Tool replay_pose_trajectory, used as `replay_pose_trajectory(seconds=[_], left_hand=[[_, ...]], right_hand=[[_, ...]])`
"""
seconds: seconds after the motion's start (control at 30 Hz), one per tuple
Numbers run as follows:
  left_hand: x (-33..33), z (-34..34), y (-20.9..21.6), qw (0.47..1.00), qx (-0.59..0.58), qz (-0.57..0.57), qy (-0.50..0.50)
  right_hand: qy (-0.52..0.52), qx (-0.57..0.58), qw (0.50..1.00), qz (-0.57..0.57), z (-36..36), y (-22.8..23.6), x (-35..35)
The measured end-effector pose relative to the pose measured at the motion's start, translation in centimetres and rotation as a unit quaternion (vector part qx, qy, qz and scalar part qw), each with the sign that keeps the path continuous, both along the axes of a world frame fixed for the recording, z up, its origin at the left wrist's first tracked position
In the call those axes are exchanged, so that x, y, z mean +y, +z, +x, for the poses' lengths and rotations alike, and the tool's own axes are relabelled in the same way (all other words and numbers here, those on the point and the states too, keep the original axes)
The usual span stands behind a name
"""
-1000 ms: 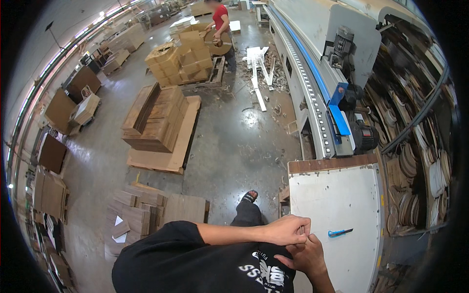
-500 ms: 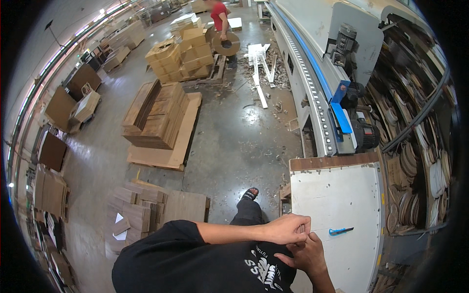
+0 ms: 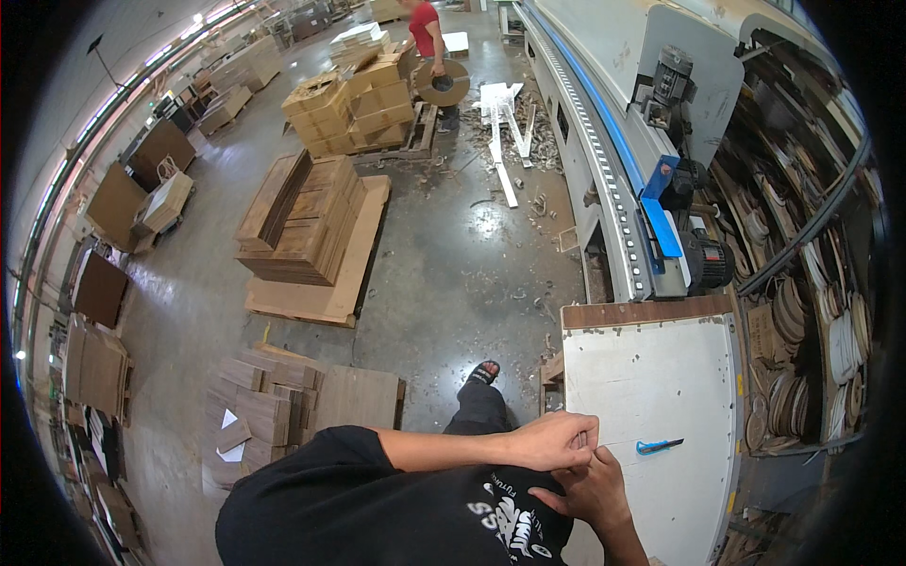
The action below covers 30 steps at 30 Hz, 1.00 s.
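My left hand (image 3: 555, 441) is closed, its fingers curled in. Against its fingertips rests my right hand (image 3: 596, 489), fingers bent and pressed together, thumb held apart. Whatever may be between the two hands is too small or too hidden to make out. Both are in front of my body, at the left edge of a white-topped table (image 3: 642, 377). To the right of the hands a blue utility knife (image 3: 658, 446) lies on that table, its dark blade end pointing right.
A long machine (image 3: 604, 179) stretches away beyond the table. Shelves of edging coils (image 3: 788, 311) stand right. Stacked wooden panels (image 3: 302, 222) and smaller boards (image 3: 260, 401) lie left. Farther off, a person in red (image 3: 427, 33) holds a large roll (image 3: 442, 83) near cartons (image 3: 377, 99) and scattered strips (image 3: 500, 123).
The distant person and the roll have shifted slightly to the right. My two hands have stayed together in nearly the same place.
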<state>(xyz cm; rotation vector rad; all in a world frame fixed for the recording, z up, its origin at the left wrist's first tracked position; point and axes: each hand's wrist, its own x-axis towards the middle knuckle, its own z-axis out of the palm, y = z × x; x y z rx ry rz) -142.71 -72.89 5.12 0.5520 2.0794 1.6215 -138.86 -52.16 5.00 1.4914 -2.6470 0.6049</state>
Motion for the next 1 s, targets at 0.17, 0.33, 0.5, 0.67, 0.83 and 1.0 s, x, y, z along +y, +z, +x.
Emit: replay_pose_trajectory(seconds=[0.17,0.33,0.5,0.67,0.83,1.0], left_hand=[[-0.1,0.1,0.3,1.0,-0.001,-0.001,0.003],[-0.1,0.2,0.3,1.0,-0.005,-0.002,-0.001],[-0.3,0.0,0.4,1.0,-0.011,-0.011,-0.012],[-0.2,0.1,-0.8,1.0,0.017,-0.004,-0.001],[-0.5,0.0,0.2,1.0,0.003,-0.018,-0.007],[-0.9,-0.1,0.2,0.999,0.022,-0.026,-0.013]], right_hand=[[0.0,-0.004,1.0,0.015,0.1,0.4,-0.2],[-0.013,0.007,1.0,0.014,0.1,0.8,-0.7],[-0.031,0.034,0.999,0.006,0.3,-0.8,-0.7],[-0.027,0.046,0.999,-0.009,0.2,-0.8,-0.9],[-0.042,0.024,0.998,0.031,0.1,0.1,-1.4],[-0.051,0.011,0.998,0.028,0.3,-0.9,-1.5]])
